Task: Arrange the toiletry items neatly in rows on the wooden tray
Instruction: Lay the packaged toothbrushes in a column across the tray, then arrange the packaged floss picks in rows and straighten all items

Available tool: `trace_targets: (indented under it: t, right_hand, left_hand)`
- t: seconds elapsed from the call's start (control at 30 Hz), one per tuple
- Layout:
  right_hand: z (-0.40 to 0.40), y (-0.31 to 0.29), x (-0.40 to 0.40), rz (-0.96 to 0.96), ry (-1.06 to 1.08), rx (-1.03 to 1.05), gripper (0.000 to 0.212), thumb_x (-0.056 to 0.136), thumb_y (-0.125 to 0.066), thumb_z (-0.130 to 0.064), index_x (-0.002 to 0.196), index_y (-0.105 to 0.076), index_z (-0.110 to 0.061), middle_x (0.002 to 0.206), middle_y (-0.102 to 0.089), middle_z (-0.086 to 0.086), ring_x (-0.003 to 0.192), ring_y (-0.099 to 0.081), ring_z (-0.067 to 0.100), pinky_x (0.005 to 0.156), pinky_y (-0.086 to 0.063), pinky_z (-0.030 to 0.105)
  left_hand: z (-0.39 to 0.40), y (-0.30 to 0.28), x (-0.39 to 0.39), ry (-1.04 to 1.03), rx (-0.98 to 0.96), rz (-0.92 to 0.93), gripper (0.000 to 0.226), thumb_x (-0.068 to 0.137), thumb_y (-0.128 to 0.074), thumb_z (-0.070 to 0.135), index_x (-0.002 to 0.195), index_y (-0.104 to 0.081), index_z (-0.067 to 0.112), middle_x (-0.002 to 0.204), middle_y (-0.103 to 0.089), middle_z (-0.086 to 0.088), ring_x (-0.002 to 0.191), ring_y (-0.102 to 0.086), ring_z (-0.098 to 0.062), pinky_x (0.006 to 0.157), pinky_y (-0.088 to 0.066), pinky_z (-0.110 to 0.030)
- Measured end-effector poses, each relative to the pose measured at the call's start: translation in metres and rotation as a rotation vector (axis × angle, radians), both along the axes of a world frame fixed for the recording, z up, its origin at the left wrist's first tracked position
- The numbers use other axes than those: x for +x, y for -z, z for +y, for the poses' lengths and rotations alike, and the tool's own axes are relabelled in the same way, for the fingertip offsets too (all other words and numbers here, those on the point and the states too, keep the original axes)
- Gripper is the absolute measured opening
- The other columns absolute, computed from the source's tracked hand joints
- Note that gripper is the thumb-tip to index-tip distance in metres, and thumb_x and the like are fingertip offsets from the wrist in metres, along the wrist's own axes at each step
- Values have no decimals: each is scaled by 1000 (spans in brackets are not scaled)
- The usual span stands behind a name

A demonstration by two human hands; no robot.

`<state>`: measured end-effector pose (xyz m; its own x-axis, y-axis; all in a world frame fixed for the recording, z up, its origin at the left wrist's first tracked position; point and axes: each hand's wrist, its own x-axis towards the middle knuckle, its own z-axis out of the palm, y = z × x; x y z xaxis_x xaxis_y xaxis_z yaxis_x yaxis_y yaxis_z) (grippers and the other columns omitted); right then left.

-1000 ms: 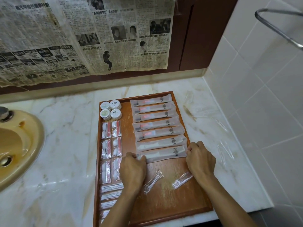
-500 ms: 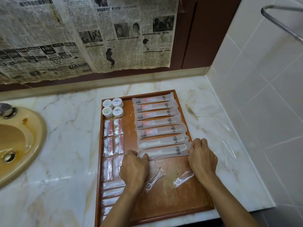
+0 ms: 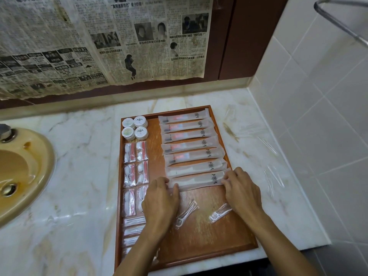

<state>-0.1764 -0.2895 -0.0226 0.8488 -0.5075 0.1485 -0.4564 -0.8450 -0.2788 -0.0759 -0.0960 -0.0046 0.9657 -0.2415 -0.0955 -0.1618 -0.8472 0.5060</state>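
Wooden tray (image 3: pixel 229 244) looks mostly sorted, both hands (image 3: pixel 161 198) (image 3: pixel 242 188) pinching the nearest long packet (image 3: pixel 196 179) straight, two floss picks (image 3: pixel 186 213) left loose.

The left forearm (image 3: pixel 137 248) hid the nearest slim white packets (image 3: pixel 133 232) on the brown wooden tray (image 3: pixel 199 246); the beige oval basin (image 3: pixel 25 176) ran past the left edge.
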Motion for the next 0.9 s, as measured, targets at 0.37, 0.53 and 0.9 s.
trace_targets:
  t: [0.37,0.53,0.9]
  right_hand:
    - [6,7,-41,202,-576,63,26,66,-79,-18,88,-72,-28,88,-57,-12,86,-52,7,49,-48,20]
    - [10,2,-40,272,-575,32,32,53,-82,-14,80,-70,-28,79,-56,-11,74,-54,7,49,-40,17]
    - [15,-11,-31,394,-518,97,30,78,-61,-5,104,-61,-20,101,-57,-1,97,-52,17,63,-41,28]
  left_hand:
    - [24,-1,-21,653,458,55,33,94,-47,49,114,-54,23,116,-57,4,113,-50,-20,80,-47,-35]
    - [21,-1,-22,593,379,127,19,91,-53,39,105,-57,28,110,-62,8,108,-54,-16,77,-44,-31]
    - [7,-16,7,656,321,-33,19,93,-46,19,108,-57,22,106,-60,3,107,-48,-20,69,-40,-32]
